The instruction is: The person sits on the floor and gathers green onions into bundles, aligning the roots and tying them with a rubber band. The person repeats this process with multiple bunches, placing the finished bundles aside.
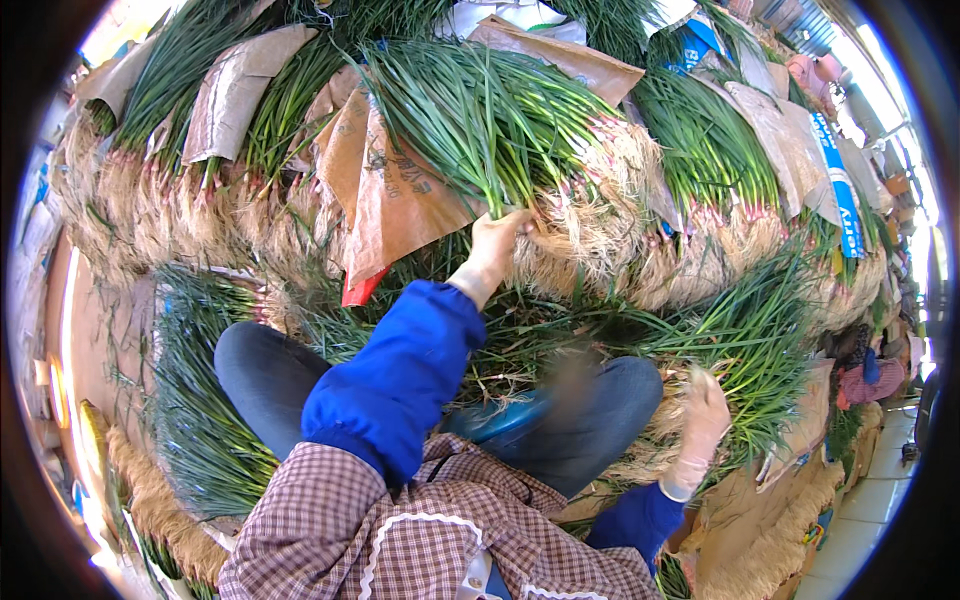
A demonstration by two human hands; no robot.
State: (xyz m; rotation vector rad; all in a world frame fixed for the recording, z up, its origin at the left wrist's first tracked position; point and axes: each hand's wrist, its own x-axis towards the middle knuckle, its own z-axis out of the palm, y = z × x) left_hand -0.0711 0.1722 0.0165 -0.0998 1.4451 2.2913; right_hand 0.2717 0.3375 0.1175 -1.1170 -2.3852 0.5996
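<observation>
My left hand (495,238), in a thin pale glove, is closed round the lower stems of a few green stalks at the edge of a large heap of leafy stalks (480,112) with reddish bases and pale fibrous roots. Lower right, my right hand (703,416), gloved too and partly blurred, is raised over the root end of another pile of stalks (765,352). Whether its fingers hold anything cannot be told. A brown blur hangs in the air over my right knee. Between my legs lies a blue plastic object (502,416), partly covered by loose roots.
Brown paper sheets (405,195) lie among the heaps, with a red piece (365,289) below one. More stalks (202,405) are stacked beside my left knee. Loose leaves cover the ground before me. Another person (870,379) is at the far right.
</observation>
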